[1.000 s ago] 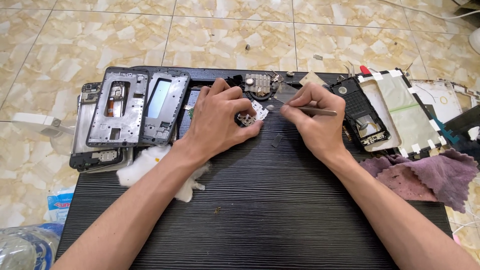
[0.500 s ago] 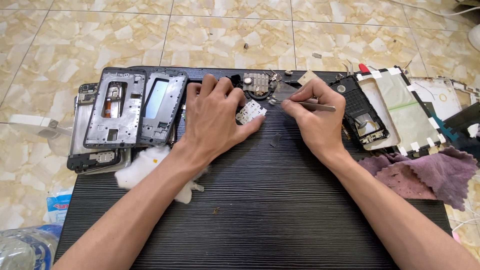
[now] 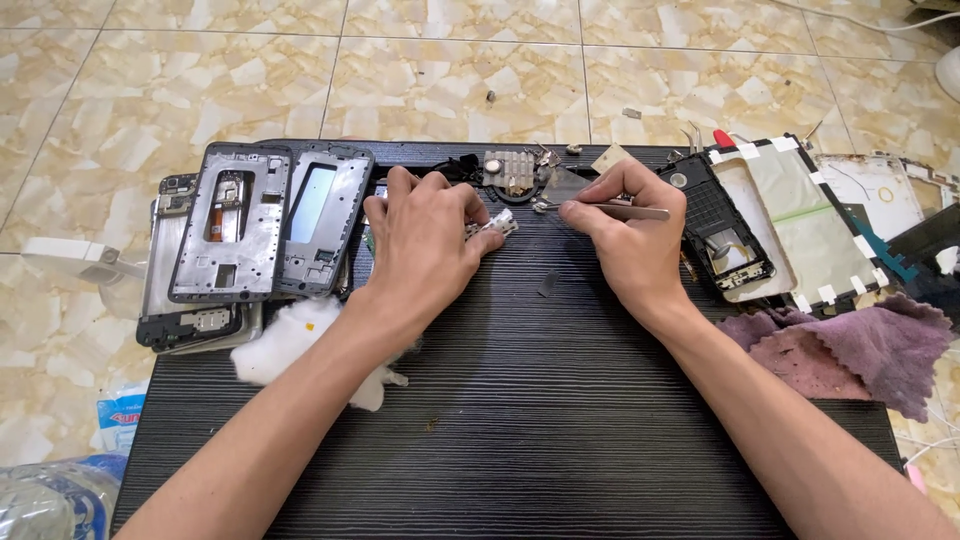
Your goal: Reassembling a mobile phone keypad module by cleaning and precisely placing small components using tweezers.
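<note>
While the left hand (image 3: 425, 240) pins a small silver-and-white metal component (image 3: 492, 228) flat with fingers curled and pressed together over it, the right hand (image 3: 630, 240) pinches slim steel tweezers (image 3: 610, 209) between thumb and forefinger.

Component sits near the far edge of the black ribbed mat (image 3: 540, 400), about centre. Only its right end shows past the fingertips. Long axis looks roughly left-right, tilted slightly up to the right; can't tell more, most of it is covered.

Tweezers lie near-horizontal, tips pointing left toward the component, just short of it. A tiny metallic bit may be at the tips, too small to confirm.

Step, my read: fine pick or placement on the held part. Next move calls for a steady left-hand hold and a short leftward advance of the tips without sliding the part.

Outward:
- Just beyond the hands at the mat's far edge: round black dish with a small ridged metal block (image 3: 508, 170) in it, loose screws beside.
- Left edge: two grey metal phone midframes (image 3: 270, 220) side by side, stacked on other frames, overhanging the mat.
- White cotton wad (image 3: 285, 345) under the left forearm.
- Right far corner: opened black phone body (image 3: 725, 235), then a display panel with white tape tabs (image 3: 790, 215).
- Right edge: crumpled purple cloth (image 3: 850, 350).
- Tiled floor (image 3: 450, 70) all round.
</note>
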